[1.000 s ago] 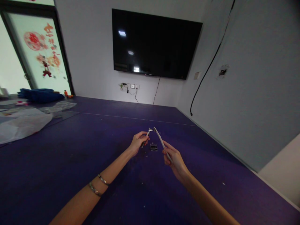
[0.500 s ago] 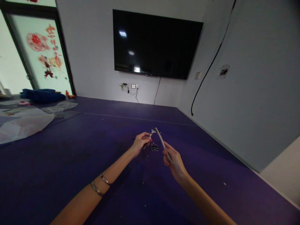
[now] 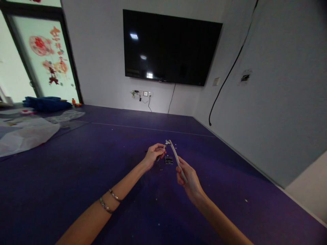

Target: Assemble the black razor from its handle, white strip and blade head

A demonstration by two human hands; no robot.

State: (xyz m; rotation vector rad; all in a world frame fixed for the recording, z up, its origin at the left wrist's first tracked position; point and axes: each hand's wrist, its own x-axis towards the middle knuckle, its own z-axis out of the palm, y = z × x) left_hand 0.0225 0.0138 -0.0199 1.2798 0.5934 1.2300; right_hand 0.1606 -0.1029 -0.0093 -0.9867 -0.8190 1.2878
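Observation:
My left hand [image 3: 154, 154] is closed around the handle of a silver razor [image 3: 167, 143], its T-shaped head pointing up and away from me. My right hand [image 3: 187, 175] grips a long, pale, slightly curved toothbrush [image 3: 175, 154] by its lower half. The brush's far tip meets the razor's head or lies very close to it; the contact is too small to make out. Just beyond and between both hands, a small dark case with clear edges [image 3: 169, 160] lies on the dark purple surface [image 3: 122, 190].
White plastic sheets [image 3: 30, 134] and a folded blue cloth [image 3: 47, 103] lie at the far left. A black television [image 3: 171, 47] hangs on the wall, above sockets with cords. At the right, a black cable [image 3: 226, 78] dangles along the wall. Tiny pale scraps dot the surface.
The toothbrush's tip has shifted slightly down against the razor's head, and my right hand has moved a little toward me. My left hand stays nearly in place.

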